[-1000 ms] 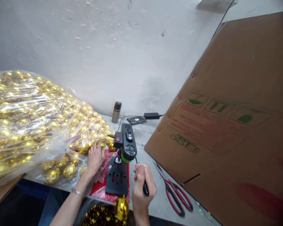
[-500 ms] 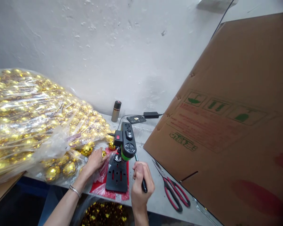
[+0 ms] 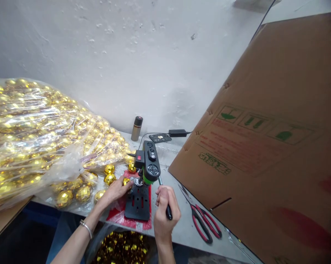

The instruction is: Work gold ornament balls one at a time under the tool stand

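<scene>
A small black and green bench drill stands on a black slotted base over red plastic. My left hand, with a bracelet at the wrist, is closed on a gold mirrored ball at the left side of the drill. My right hand is wrapped round the black-tipped lever at the drill's right. Several loose gold balls lie left of the drill, behind and beside my left hand.
A large clear bag of gold balls fills the left. Red-handled scissors lie right of my right hand, beside a big cardboard box. A spray can and power adapter are behind. More gold pieces sit below the table edge.
My left hand has moved slightly right, bringing a gold ball close to the drill. Loose balls behind it now show more fully. My right hand keeps its hold on the lever.
</scene>
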Motion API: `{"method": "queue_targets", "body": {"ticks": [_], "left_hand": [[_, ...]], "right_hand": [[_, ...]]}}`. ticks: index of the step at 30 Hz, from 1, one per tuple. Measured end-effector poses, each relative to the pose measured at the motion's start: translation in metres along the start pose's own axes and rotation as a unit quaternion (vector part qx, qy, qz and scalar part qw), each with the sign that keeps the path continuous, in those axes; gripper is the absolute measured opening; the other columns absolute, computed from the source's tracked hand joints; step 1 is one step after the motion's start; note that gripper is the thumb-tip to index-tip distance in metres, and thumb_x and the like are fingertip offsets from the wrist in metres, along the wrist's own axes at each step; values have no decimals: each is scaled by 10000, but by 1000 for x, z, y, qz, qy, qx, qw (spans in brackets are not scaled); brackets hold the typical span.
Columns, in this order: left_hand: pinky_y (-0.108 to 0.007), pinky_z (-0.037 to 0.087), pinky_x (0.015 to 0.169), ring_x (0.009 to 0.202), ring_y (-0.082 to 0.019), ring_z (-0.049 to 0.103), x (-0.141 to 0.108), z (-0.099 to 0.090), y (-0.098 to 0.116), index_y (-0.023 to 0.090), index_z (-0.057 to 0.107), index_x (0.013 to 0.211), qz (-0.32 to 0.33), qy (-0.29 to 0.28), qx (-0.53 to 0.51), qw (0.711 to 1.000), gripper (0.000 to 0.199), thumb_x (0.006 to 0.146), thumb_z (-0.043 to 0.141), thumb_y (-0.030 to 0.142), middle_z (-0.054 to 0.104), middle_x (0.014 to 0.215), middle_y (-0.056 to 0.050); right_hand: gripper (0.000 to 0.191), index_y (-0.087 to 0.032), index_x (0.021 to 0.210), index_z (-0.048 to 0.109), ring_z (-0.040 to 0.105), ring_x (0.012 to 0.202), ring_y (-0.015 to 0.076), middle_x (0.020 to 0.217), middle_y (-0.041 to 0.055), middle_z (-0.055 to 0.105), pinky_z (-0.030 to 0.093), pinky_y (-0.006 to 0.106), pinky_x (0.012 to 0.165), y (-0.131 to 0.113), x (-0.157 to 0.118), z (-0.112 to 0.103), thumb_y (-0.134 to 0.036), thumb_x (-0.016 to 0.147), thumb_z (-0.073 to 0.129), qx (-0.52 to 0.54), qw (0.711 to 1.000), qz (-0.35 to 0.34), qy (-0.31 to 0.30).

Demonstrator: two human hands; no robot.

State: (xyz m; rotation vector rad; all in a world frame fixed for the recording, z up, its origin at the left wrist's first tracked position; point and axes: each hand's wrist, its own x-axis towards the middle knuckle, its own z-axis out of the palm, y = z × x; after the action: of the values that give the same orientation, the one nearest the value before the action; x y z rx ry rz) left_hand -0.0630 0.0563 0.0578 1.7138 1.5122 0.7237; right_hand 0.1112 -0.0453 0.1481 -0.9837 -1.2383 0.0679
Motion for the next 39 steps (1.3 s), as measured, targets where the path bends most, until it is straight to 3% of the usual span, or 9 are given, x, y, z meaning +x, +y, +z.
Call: {"method": "queue_targets", "body": {"ticks": [4, 6, 10, 15, 25, 32, 39], "left_hand": [[-402, 605, 987, 1194, -297, 756, -13, 12, 5, 224, 686, 1271, -7, 16, -58, 998, 547, 1047, 391, 627, 806, 1273, -106], [-398, 613, 986, 1209, -285, 748, -23, 24, 5, 231, 667, 1318, -1, 30, -92, 995, 526, 1040, 435, 613, 792, 1308, -98], [-509, 551, 1126, 1296, -344, 702, -44, 51, -2, 202, 655, 1340, 49, 100, -118, 987, 540, 926, 655, 548, 754, 1357, -152], [-558, 573, 1110, 1295, -374, 713, -52, 71, -9, 201, 612, 1410, 95, 88, -90, 987, 596, 884, 720, 461, 740, 1389, -176], [-588, 592, 1079, 1235, -378, 713, -54, 74, -4, 200, 621, 1378, 188, 69, -58, 978, 519, 875, 703, 297, 734, 1323, -195], [-566, 576, 1115, 1273, -369, 705, -56, 57, -9, 231, 616, 1403, 169, 0, -49, 984, 564, 857, 737, 308, 729, 1376, -172], [-564, 591, 1011, 1143, -375, 730, -45, 70, -1, 224, 684, 1278, 156, 60, -25, 986, 463, 847, 753, 377, 775, 1216, -143]], "right_hand": [[363, -226, 755, 545, 513, 617, 122, 716, -26, 527, 383, 263, 573, -1, 2, 0, -230, 1113, 484, -6, 1000, -3, -2], [374, -231, 740, 533, 533, 639, 131, 700, -27, 512, 397, 265, 591, -2, 4, 1, -227, 1111, 487, -6, 1000, -6, 3], [366, -232, 741, 541, 540, 651, 132, 684, -33, 497, 406, 262, 603, -3, 5, 1, -211, 1104, 499, -4, 1000, -10, 10], [309, -224, 813, 592, 512, 596, 123, 714, -24, 546, 394, 258, 555, -2, 4, -2, -216, 1105, 490, -19, 1000, -9, -4], [300, -220, 821, 581, 466, 540, 94, 736, -24, 594, 395, 229, 511, -7, 5, -3, -210, 1105, 487, -23, 1000, -13, -3], [291, -218, 826, 585, 437, 527, 95, 734, -24, 574, 366, 241, 497, -6, 2, -3, -212, 1101, 489, -20, 1000, 0, -7], [281, -221, 841, 591, 483, 562, 99, 739, -26, 571, 384, 236, 523, -5, 1, -4, -191, 1100, 487, -19, 1000, 3, -8]]}}
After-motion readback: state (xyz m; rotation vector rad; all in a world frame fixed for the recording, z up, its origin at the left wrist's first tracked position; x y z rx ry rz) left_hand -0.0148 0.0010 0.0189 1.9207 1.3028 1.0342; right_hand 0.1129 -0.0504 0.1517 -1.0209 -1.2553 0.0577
